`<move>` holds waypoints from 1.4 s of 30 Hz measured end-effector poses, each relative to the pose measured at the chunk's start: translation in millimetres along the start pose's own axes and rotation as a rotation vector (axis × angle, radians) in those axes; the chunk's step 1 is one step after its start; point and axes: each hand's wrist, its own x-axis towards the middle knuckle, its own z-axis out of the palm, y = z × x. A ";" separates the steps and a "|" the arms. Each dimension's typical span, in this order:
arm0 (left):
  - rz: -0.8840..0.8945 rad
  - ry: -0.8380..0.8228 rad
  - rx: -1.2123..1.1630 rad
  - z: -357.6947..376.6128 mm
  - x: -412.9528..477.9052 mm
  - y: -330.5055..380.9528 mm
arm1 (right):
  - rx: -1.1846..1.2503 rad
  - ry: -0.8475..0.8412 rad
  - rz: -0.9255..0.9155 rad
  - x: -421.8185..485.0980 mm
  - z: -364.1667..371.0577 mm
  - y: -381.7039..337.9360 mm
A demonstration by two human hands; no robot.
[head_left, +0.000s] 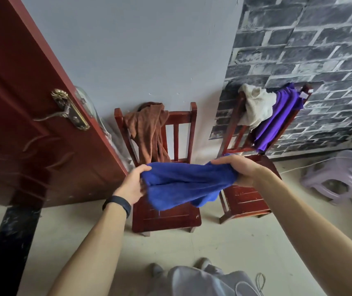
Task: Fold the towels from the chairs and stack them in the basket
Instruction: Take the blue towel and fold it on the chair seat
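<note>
A blue towel [187,184] hangs bunched in the air between both hands, above the seat of the left red wooden chair [166,218]. My left hand [132,184] grips its left end and my right hand [237,169] grips its right end. A brown towel [147,131] is draped over the left chair's backrest. On the right red chair [245,201], a cream towel [256,105] and a purple towel [277,118] hang over the backrest. No basket is in view.
A dark red door [32,107] with a brass handle stands open on the left. A pale plastic stool [337,180] sits at the right by the brick-patterned wall. A white cord runs across the floor near it. My feet show at the bottom.
</note>
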 end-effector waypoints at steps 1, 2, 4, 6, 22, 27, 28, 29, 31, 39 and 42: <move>0.009 0.016 0.028 -7.5 2.3 5.4 | -0.032 0.061 0.022 4.7 -6.9 7.3; 0.017 0.014 0.069 -11.9 0.0 12.9 | -0.045 0.118 0.037 9.5 -12.7 14.2; -0.003 -0.002 0.176 -17.2 -2.2 19.4 | -0.031 0.221 0.039 18.4 -20.8 23.6; -0.073 -0.019 0.261 -19.1 -5.1 20.1 | 0.000 0.297 -0.003 25.7 -23.8 27.4; -0.374 0.045 0.740 -29.8 -15.5 0.7 | -0.008 0.213 -0.227 30.9 -3.2 16.6; -0.447 -0.004 0.837 -50.4 -3.9 -5.1 | -0.082 0.169 -0.243 29.9 2.5 17.0; -0.379 -0.006 0.848 -55.7 1.7 -6.2 | -0.079 0.165 -0.242 30.2 4.0 17.1; -0.309 0.007 0.830 -56.1 0.7 -4.8 | -0.077 0.169 -0.238 31.2 4.9 17.4; -0.156 0.054 0.742 -57.6 -2.0 1.0 | -0.098 0.203 -0.227 32.9 6.6 18.1; 0.265 0.253 0.403 -77.7 -12.6 34.4 | -0.232 0.426 -0.216 42.9 3.4 27.0; 0.370 0.291 0.333 -77.7 -16.1 48.0 | -0.186 0.523 -0.271 48.1 4.0 24.4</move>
